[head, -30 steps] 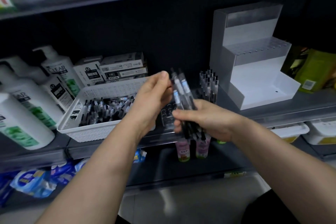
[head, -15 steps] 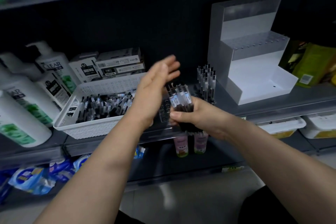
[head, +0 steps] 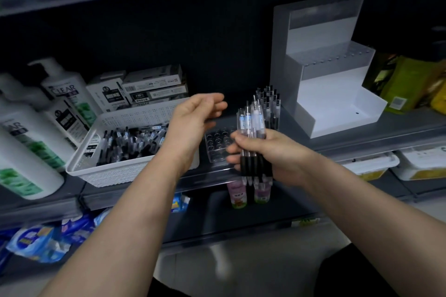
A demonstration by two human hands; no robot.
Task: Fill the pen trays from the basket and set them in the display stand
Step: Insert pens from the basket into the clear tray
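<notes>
left grip (head: 196, 125) hung apart above basket's (head: 113, 175) right end | right grip (head: 277, 155) was clamped on upright pen bundle (head: 251, 125) | clear tray (head: 217, 143) lay near shelf's (head: 350, 139) front edge between them

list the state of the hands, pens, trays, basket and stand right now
left hand: open, holds nothing
right hand: grips the bundle of pens
bundle of pens: upright, off the shelf
basket: holds loose pens lying flat
clear tray: on the shelf, visible holes empty
standing pens: upright behind the clear tray
display stand: on the shelf, no pens in it
</notes>
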